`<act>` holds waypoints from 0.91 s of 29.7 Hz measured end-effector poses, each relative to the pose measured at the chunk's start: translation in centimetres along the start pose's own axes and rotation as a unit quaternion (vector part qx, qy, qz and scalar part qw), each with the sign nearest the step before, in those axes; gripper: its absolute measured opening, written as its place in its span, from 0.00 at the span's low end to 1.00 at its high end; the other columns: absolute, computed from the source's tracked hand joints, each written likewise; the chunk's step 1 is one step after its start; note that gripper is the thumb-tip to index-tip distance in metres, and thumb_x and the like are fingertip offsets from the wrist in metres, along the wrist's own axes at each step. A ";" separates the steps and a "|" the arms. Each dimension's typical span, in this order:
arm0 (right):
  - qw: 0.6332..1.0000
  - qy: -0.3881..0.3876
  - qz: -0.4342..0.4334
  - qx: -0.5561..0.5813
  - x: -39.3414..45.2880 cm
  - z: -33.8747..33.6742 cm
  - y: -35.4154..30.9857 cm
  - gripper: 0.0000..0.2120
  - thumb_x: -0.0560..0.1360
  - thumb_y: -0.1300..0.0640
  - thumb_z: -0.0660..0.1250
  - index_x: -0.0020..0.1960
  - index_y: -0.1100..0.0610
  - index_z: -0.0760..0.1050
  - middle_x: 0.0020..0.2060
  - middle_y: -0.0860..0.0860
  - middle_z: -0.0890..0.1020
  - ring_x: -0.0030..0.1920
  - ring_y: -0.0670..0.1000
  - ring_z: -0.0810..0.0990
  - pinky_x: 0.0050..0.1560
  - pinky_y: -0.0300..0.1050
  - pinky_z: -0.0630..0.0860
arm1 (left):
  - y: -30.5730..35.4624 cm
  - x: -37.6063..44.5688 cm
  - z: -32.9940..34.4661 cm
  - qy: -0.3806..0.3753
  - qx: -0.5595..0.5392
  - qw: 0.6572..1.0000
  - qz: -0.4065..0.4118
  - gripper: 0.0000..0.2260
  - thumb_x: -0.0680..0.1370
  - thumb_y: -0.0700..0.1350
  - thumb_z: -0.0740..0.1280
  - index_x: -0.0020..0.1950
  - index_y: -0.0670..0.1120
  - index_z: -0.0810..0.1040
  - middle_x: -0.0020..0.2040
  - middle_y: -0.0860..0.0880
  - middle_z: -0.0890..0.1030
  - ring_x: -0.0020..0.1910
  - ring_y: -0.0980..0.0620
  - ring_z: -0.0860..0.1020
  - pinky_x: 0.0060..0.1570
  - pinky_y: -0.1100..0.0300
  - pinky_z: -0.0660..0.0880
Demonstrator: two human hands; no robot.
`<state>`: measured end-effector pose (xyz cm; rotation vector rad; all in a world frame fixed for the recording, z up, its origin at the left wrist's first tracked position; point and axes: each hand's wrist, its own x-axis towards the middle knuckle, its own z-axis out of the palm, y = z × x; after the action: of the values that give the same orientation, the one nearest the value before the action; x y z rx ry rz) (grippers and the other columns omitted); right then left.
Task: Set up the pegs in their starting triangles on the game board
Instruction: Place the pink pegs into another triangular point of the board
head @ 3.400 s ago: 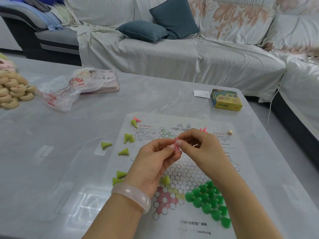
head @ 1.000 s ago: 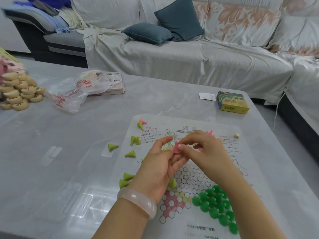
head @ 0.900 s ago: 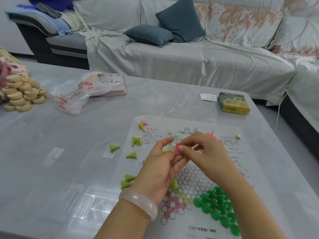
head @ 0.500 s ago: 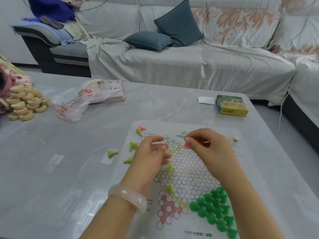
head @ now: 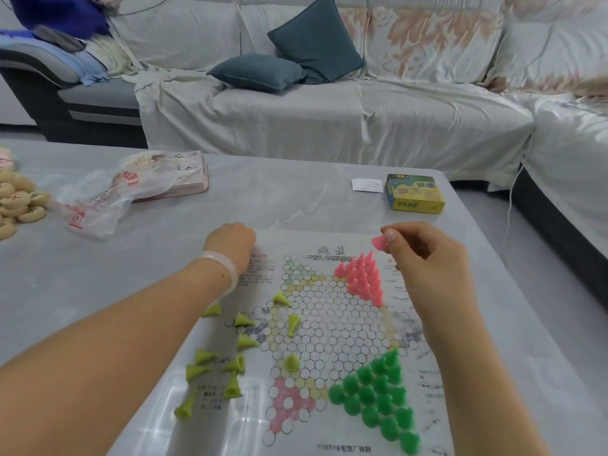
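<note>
The paper game board (head: 329, 327) lies flat on the grey table. Pink pegs (head: 362, 278) stand packed in its far right triangle, and dark green pegs (head: 378, 396) fill the near right one. Several yellow-green pegs (head: 230, 366) lie loose along the board's left side; a few stand on the grid. My right hand (head: 427, 258) pinches a single pink peg (head: 378, 242) just above the tip of the pink triangle. My left hand (head: 230, 241) rests knuckles-up at the board's far left corner, its fingers hidden from me.
A yellow card box (head: 415, 193) and a white slip (head: 367, 185) lie beyond the board on the right. A crumpled plastic bag (head: 108, 192) over a pink box (head: 190, 179) and a heap of round wooden pieces (head: 19, 202) sit at left. A covered sofa (head: 329, 120) runs behind.
My hands have parted. The right one carried the pink peg to the right, over the pink triangle. The left one reached out to the board's far left corner.
</note>
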<state>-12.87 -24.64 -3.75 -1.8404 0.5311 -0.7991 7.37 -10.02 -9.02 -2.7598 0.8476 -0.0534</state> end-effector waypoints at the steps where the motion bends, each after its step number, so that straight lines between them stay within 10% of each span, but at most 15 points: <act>1: 1.000 0.001 0.004 0.000 0.0 0.1 0.1 0.07 0.74 0.57 0.65 0.39 0.46 0.76 0.34 0.44 0.83 0.39 0.39 0.80 0.43 0.31 0.72 | 0.0 0.0 0.0 0.009 0.000 1.000 -0.002 0.12 0.75 0.32 0.58 0.55 0.41 0.75 0.55 0.43 0.76 0.54 0.44 0.75 0.45 0.57 0.72; 6: 1.000 -0.007 0.026 -0.007 0.1 0.3 0.7 0.07 0.75 0.58 0.63 0.41 0.47 0.76 0.35 0.43 0.83 0.39 0.39 0.79 0.40 0.30 0.72 | 0.4 -1.0 -1.1 0.078 -0.162 0.983 -0.028 0.11 0.78 0.39 0.57 0.55 0.41 0.76 0.54 0.43 0.76 0.54 0.43 0.74 0.48 0.54 0.72; 12: 0.995 -0.051 0.055 -0.062 0.2 1.3 0.9 0.08 0.76 0.62 0.60 0.46 0.54 0.77 0.36 0.47 0.80 0.33 0.40 0.78 0.26 0.24 0.69 | 2.6 -6.5 -3.9 0.114 -0.560 0.817 -0.071 0.05 0.76 0.41 0.64 0.43 0.47 0.79 0.39 0.53 0.78 0.37 0.57 0.76 0.41 0.62 0.74; 19: 0.992 -0.092 0.053 -0.075 0.1 2.2 1.0 0.08 0.76 0.65 0.60 0.46 0.56 0.77 0.32 0.42 0.79 0.27 0.31 0.76 0.25 0.22 0.67 | 0.7 -10.4 -2.1 0.133 -0.777 0.578 -0.209 0.08 0.77 0.37 0.61 0.41 0.44 0.77 0.40 0.47 0.80 0.37 0.50 0.78 0.42 0.61 0.76; 27: 0.978 -0.094 0.008 -0.183 0.6 3.2 1.4 0.04 0.74 0.63 0.64 0.41 0.58 0.77 0.30 0.43 0.76 0.27 0.30 0.73 0.26 0.22 0.66 | 1.1 -12.3 -2.9 0.121 -0.838 0.498 -0.187 0.08 0.77 0.39 0.61 0.43 0.46 0.79 0.39 0.49 0.79 0.34 0.54 0.75 0.35 0.66 0.75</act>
<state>-10.08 -23.62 -5.74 -2.2206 0.5996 -0.5303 -3.79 -4.72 -5.97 -4.8424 -0.0105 0.7428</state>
